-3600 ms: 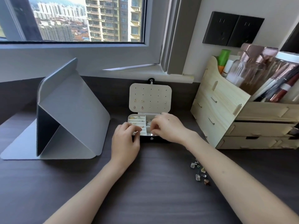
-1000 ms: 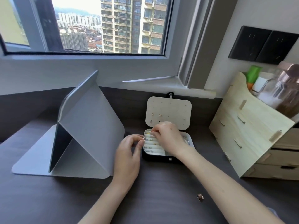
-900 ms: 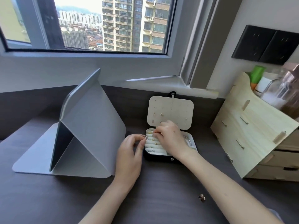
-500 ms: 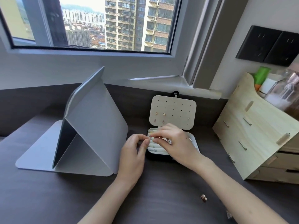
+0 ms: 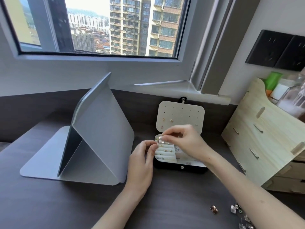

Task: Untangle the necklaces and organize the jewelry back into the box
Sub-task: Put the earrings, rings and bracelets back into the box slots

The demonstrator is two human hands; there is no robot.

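Layout: the jewelry box point(image 5: 180, 166) sits open toward the back of the dark tabletop point(image 5: 49, 204), just below the window sill point(image 5: 181, 85). The folded grey cover point(image 5: 99, 142) stands propped to its left, near but apart. The wooden organizer point(image 5: 264, 138) is at its right, with a strip of tabletop between them. A bare stretch of tabletop lies in front of the box, between the two forearms.

Contents: the lid point(image 5: 181, 111) stands upright, and its perforated panel carries a few gold earrings point(image 5: 171, 120) at the lower left. The left half of the box is padded rows with small studs point(image 5: 165, 151) set in them. The right compartment holds a thin silver loop point(image 5: 177, 147), partly hidden by the hand. The organizer's top tray holds bottles point(image 5: 293, 98).

Loose pieces point(image 5: 214, 209) lie on the tabletop at the lower right, beside the right forearm: one copper-coloured, the others pale and blurred.

Right hand point(image 5: 187, 142): over the box, palm down, fingers reaching left. Grip narrowed to a thumb-and-forefinger pinch on a small pale piece point(image 5: 158, 138) above the far-left corner of the box. Its kind is too small to tell.

Left hand point(image 5: 142, 161): on the tabletop, against the left edge of the box, fingers curled, fingertips meeting the thumb. I cannot tell whether this grip holds anything.
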